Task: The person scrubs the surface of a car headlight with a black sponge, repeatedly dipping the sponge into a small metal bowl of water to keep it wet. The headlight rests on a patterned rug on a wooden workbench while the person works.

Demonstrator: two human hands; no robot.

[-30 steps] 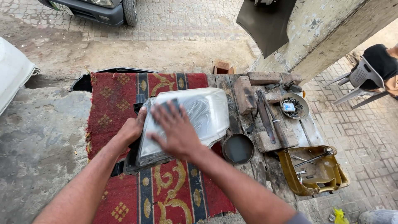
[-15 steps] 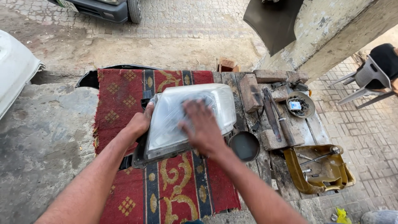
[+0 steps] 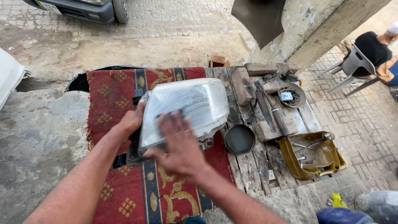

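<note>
Gripping the near-left edge of a car headlight [image 3: 184, 110], the left hand [image 3: 130, 122] curls its fingers round the dark housing and steadies it, while the right hand [image 3: 178, 145] lies flat on the lower part of the cloudy clear lens with fingers spread, pressing what looks like a small dark sheet under the fingertips, though it is too blurred to tell for sure. The headlight rests tilted on a red patterned rug [image 3: 112, 91] that covers the left part of a rough wooden plank bench [image 3: 253, 166]. Just beside the lamp's right corner sits a shallow round metal pan [image 3: 239, 140], empty-looking and dark inside. Beyond it lie a few bricks [image 3: 241, 86] and long rusty tools [image 3: 265, 110], with a small round tin of odds and ends [image 3: 291, 95] near the far edge. A yellow cut-open plastic container [image 3: 313, 159] holding metal tools sits at the bench's right end. Off to the right, well apart, a person sits in a grey plastic chair [image 3: 352, 68] on the paved ground.
</note>
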